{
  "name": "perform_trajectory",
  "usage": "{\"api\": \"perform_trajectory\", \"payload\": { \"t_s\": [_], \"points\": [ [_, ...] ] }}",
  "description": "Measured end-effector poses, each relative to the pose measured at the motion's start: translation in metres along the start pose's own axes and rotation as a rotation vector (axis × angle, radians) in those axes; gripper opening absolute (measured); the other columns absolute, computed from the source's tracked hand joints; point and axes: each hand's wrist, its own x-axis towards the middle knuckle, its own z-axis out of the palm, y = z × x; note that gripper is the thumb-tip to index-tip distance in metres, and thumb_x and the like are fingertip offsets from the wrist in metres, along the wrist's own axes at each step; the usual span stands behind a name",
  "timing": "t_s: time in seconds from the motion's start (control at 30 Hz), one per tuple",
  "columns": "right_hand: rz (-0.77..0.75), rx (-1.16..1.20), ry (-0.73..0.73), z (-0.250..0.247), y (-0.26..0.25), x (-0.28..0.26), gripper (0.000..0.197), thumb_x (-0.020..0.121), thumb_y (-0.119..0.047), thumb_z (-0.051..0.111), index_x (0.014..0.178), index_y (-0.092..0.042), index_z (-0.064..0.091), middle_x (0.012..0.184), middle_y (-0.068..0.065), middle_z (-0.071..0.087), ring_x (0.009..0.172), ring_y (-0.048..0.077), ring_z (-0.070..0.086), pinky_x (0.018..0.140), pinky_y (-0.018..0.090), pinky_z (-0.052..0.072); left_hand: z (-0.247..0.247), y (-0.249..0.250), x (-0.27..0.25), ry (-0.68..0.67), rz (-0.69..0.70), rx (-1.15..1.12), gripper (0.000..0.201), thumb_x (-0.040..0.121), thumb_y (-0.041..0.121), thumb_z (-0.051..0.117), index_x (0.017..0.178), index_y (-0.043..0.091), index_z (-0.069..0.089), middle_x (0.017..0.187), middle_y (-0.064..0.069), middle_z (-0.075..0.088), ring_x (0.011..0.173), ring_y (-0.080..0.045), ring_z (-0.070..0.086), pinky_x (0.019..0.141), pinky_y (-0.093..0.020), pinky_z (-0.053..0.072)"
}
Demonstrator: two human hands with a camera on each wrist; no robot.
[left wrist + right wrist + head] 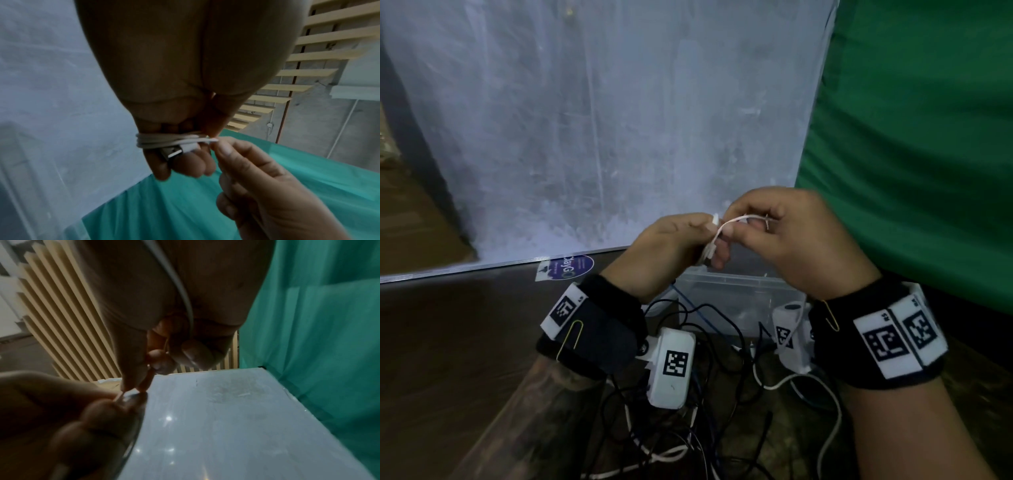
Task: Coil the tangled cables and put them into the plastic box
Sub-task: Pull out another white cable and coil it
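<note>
So from the head view it looks like early-to-middle going: the left hand (671, 246) and the right hand (784, 236) are both up in front of the chest working one white cable (726, 224), while the plastic box (736, 301) sits just under them on the worktop (448, 342), and whether anything is in it yet can't be told from here. Below the wrists there's a whole tangle of black and white cables (705, 404) sprawled out, so most of the job looks left. The free stretch of the white cable runs roughly left-right between the two hands with a slight arc. The left wrist view is the clearest: the cable is wound in several turns around the left fingers (185, 164), the coil (164, 140) lying crosswise to them, and a USB plug (173, 151) is tucked against the fingers, pointing down and to the left in the picture. So that hand is curled round the coil, and the right-hand fingertips (224, 151) pinch the tail end just beside it, probably finishing the last turn. The right wrist view is dark, but it shows the white cable (180, 288) running along the right palm toward the pinching fingers, lengthwise down the hand, meeting the left fingers (98, 410) at the bottom left.
</note>
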Motion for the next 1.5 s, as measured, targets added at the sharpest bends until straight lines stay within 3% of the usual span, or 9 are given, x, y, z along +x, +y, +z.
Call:
{"api": "perform_trajectory", "payload": {
  "t_s": [0.23, 0.33, 0.57, 0.67, 0.9, 1.07, 1.2, 1.37, 1.5],
  "points": [
    [-0.001, 0.102, 0.11, 0.011, 0.017, 0.002, 0.013, 0.093, -0.028, 0.068, 0.101, -0.024, 0.078, 0.09, -0.009, 0.069, 0.084, 0.008, 0.064, 0.073, 0.027, 0.049, -0.003, 0.008, -0.008, -0.129, -0.094, -0.218, 0.026, 0.095, 0.012, 0.04, 0.095, -0.004, 0.062, 0.07, -0.011, 0.052, 0.063, -0.021, 0.049, 0.067, -0.032, 0.05],
    [0.047, 0.168, 0.135, 0.024, 0.024, 0.003, 0.02, 0.098, -0.03, 0.06, 0.104, -0.02, 0.076, 0.089, -0.007, 0.073, 0.08, 0.008, 0.065, 0.073, 0.039, 0.054, -0.003, 0.017, -0.009, -0.127, -0.031, -0.432, 0.028, 0.099, 0.011, 0.033, 0.096, 0.001, 0.058, 0.072, -0.007, 0.05, 0.067, -0.021, 0.047, 0.069, -0.032, 0.049],
    [0.068, 0.109, -0.185, 0.049, 0.009, 0.001, 0.026, 0.101, -0.02, 0.052, 0.08, -0.007, 0.059, 0.06, 0.004, 0.047, 0.054, 0.017, 0.042, 0.055, 0.037, 0.039, -0.009, 0.011, 0.005, 0.252, 0.041, -0.764, 0.025, 0.101, 0.014, 0.036, 0.11, 0.004, 0.057, 0.09, -0.004, 0.07, 0.082, -0.013, 0.068, 0.084, -0.03, 0.057],
    [0.06, 0.046, -0.267, 0.047, 0.002, 0.0, 0.031, 0.102, -0.022, 0.052, 0.077, -0.003, 0.058, 0.064, 0.014, 0.051, 0.057, 0.022, 0.045, 0.059, 0.041, 0.042, -0.013, 0.007, 0.007, 0.383, 0.062, -0.743, 0.025, 0.103, 0.013, 0.037, 0.111, 0.003, 0.059, 0.095, -0.007, 0.074, 0.088, -0.015, 0.072, 0.085, -0.03, 0.057],
    [0.114, 0.1, -0.422, 0.026, -0.016, -0.004, 0.04, 0.099, -0.025, 0.06, 0.061, -0.013, 0.055, 0.047, -0.002, 0.043, 0.04, 0.008, 0.042, 0.049, 0.029, 0.039, -0.015, -0.007, 0.01, 0.531, 0.106, -0.439, 0.023, 0.103, 0.012, 0.041, 0.109, 0.002, 0.06, 0.096, -0.009, 0.073, 0.093, -0.02, 0.071, 0.087, -0.032, 0.057],
    [0.164, 0.363, -0.217, 0.01, -0.017, -0.001, 0.023, 0.101, -0.018, 0.056, 0.084, -0.008, 0.068, 0.052, -0.01, 0.055, 0.045, 0.004, 0.052, 0.052, 0.027, 0.051, -0.014, -0.008, 0.0, 0.274, 0.048, 0.142, 0.024, 0.1, 0.006, 0.047, 0.09, 0.0, 0.068, 0.077, -0.01, 0.066, 0.073, -0.02, 0.059, 0.071, -0.029, 0.048],
    [0.125, 0.316, -0.03, 0.007, 0.0, 0.003, 0.02, 0.1, -0.016, 0.055, 0.085, -0.013, 0.068, 0.076, 0.001, 0.067, 0.075, 0.012, 0.061, 0.074, 0.026, 0.047, -0.003, -0.002, -0.004, -0.008, -0.089, -0.061, 0.033, 0.097, 0.017, 0.041, 0.093, -0.008, 0.063, 0.071, -0.016, 0.058, 0.064, -0.024, 0.054, 0.069, -0.031, 0.049],
    [0.218, 0.388, -0.014, 0.022, 0.019, 0.002, 0.021, 0.103, -0.018, 0.052, 0.09, -0.01, 0.066, 0.053, -0.024, 0.051, 0.051, -0.004, 0.048, 0.053, 0.007, 0.033, 0.0, 0.011, -0.007, -0.096, -0.092, -0.379, 0.029, 0.094, 0.016, 0.04, 0.082, 0.005, 0.064, 0.07, -0.008, 0.047, 0.065, -0.022, 0.04, 0.065, -0.031, 0.047],
    [0.238, 0.402, -0.066, 0.037, 0.019, 0.001, 0.024, 0.104, -0.019, 0.05, 0.089, -0.02, 0.07, 0.058, -0.012, 0.044, 0.048, 0.0, 0.039, 0.051, 0.014, 0.032, -0.004, 0.017, -0.002, -0.008, -0.027, -0.754, 0.031, 0.097, 0.019, 0.035, 0.09, 0.007, 0.063, 0.074, 0.0, 0.051, 0.062, -0.012, 0.049, 0.07, -0.027, 0.051]
  ]
}}
